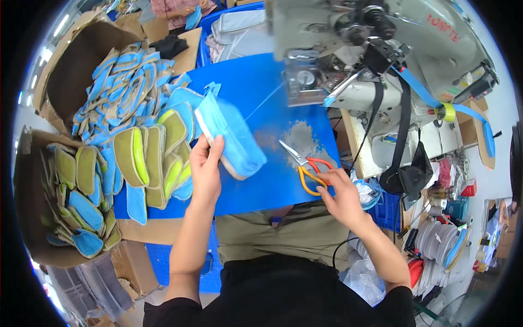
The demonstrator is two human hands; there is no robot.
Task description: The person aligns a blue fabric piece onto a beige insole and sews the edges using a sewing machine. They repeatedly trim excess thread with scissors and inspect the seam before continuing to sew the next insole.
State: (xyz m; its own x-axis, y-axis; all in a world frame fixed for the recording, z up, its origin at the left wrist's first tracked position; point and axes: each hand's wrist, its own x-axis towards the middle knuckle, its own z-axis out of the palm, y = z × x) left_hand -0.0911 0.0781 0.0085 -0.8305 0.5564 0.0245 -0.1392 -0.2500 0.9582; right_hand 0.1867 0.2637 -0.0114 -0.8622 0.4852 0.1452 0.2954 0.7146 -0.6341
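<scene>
My left hand (206, 166) grips a light blue cloth pad (231, 133) with a beige edge, thumb on top, raised over the blue table. A thin blue strand runs from near the pad toward the sewing machine (321, 60). At the table's right side, my right hand (343, 199) has its fingers closed at the handles of scissors (305, 169), one handle red and one orange. The blades point up and to the left. The pad's underside and the fingers behind it are hidden.
Piles of blue, beige and green pads (147, 158) cover the table's left side. Cardboard boxes of pads (87, 240) stand beyond it. Grey dust (305, 136) lies near the machine. Blue tape (419, 90) hangs from the machine. Another person (180, 11) is at the far left.
</scene>
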